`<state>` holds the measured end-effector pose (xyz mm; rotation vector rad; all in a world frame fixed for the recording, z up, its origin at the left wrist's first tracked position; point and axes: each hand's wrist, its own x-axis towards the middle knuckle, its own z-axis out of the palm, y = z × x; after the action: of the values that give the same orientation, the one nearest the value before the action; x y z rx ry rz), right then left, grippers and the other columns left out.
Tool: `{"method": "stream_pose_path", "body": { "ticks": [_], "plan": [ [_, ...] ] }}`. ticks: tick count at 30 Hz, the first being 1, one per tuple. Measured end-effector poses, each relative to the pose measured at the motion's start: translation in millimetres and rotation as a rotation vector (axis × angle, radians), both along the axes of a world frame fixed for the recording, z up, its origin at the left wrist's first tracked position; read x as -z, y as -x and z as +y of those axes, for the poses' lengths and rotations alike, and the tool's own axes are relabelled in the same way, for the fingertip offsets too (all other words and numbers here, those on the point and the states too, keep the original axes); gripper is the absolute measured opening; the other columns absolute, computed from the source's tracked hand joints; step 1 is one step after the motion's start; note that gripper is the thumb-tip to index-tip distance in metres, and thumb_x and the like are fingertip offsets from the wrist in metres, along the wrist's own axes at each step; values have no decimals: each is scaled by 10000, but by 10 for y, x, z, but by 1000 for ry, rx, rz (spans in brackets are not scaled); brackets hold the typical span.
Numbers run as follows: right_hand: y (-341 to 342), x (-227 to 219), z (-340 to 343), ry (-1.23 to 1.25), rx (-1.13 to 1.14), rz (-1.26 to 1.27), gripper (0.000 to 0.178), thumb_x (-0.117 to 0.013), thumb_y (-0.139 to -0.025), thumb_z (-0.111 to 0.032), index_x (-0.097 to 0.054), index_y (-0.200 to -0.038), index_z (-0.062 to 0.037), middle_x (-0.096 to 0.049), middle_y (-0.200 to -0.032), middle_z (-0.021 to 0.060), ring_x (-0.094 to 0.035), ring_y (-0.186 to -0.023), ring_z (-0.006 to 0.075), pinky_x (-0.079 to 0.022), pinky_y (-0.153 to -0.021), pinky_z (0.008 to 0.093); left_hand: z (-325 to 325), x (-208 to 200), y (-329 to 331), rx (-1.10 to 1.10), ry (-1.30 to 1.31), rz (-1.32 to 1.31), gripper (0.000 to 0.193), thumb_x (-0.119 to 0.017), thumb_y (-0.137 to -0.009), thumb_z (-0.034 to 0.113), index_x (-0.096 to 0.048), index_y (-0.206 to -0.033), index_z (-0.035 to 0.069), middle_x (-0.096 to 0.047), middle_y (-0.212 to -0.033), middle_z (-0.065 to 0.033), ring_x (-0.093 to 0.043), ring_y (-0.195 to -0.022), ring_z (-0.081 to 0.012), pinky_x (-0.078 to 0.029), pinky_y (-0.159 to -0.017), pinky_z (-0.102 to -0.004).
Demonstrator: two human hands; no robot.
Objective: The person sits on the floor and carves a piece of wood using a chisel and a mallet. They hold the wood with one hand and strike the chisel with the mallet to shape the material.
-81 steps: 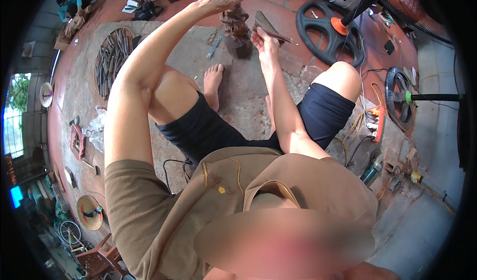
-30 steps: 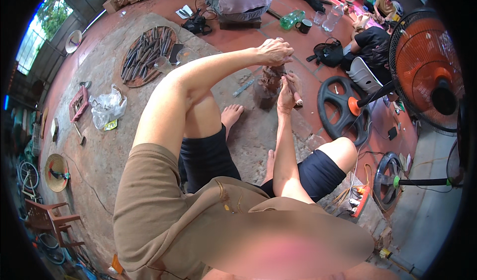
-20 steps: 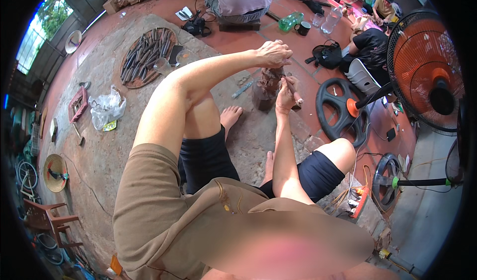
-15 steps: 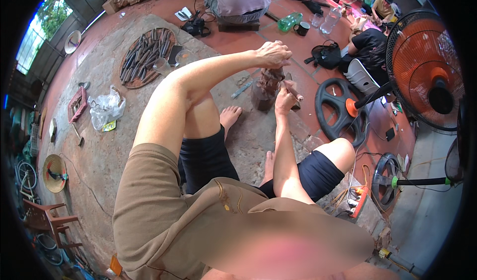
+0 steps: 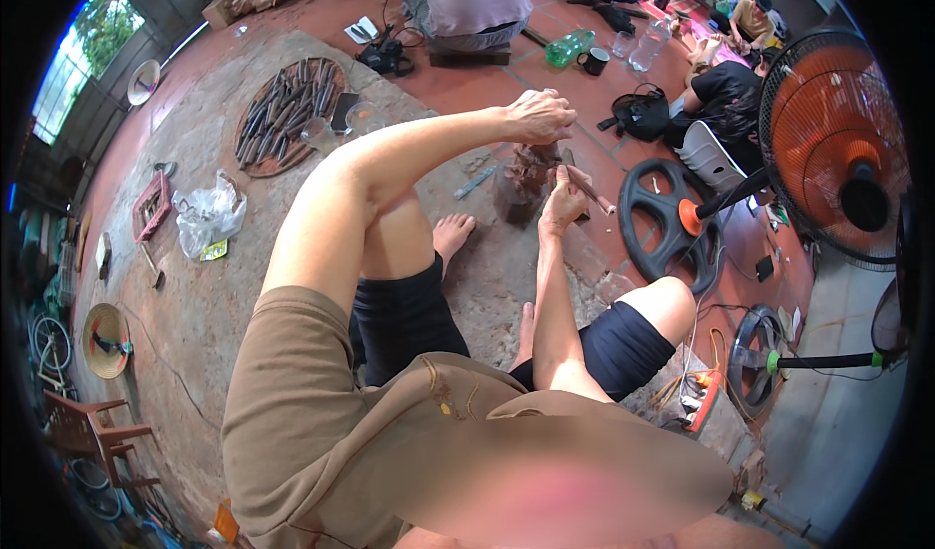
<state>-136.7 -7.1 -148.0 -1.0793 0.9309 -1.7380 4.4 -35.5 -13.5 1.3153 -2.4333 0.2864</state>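
A dark brown wooden carving [image 5: 519,187] stands on the grey slab in front of my feet. My left hand [image 5: 541,117], at the end of an outstretched arm, is closed over its top, hiding that end. My right hand [image 5: 564,204] is wrapped round a carving chisel [image 5: 591,189] beside the carving's right side. The chisel's round wooden handle sticks out of the fist to the right; its tip is hidden against the wood. A flat, pale strip-shaped tool [image 5: 474,183] lies on the slab left of the carving.
Many chisels lie on a round tray [image 5: 241,150] at far left, with clear cups [image 5: 366,118] beside it. A plastic bag [image 5: 209,220] and a mallet [image 5: 151,265] are further left. A fan [image 5: 833,150] with a black base [image 5: 638,213] stands right. Other people sit beyond.
The chisel handle has swung outward, so more of it shows beyond my right fist. My left hand has shifted slightly right and down on the carving's top.
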Motion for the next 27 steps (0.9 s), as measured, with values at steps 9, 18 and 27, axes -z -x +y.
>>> {"method": "stream_pose_path", "body": {
  "ticks": [9, 18, 27],
  "plan": [
    [3, -57, -113, -5, -83, 51, 117, -674, -825, -68, -600, -863, 15, -601, -801, 51, -559, -732, 123, -463, -669, 256, 11, -4, -11, -15, 8, -8, 312, -620, -833, 365, -593, -873, 57, -607, -867, -108, -580, -885, -303, -503, -686, -411],
    [1, -121, 32, -10, -89, 19, 99, -648, -832, -44, -601, -866, 37, -625, -825, 63, -592, -754, 134, -477, -686, 271, 38, -28, -11, -18, -17, -30, 298, -607, -848, 356, -592, -886, 60, -608, -870, -110, -582, -894, -307, -504, -688, -414],
    [-32, -139, 18, -88, -94, -4, 156, -693, -817, -97, -607, -885, 13, -619, -784, 31, -536, -638, 92, -421, -564, 222, 30, -55, -1, -35, -31, -18, 296, -614, -844, 348, -594, -887, 56, -610, -876, -112, -580, -889, -312, -507, -694, -416]
  ]
}}
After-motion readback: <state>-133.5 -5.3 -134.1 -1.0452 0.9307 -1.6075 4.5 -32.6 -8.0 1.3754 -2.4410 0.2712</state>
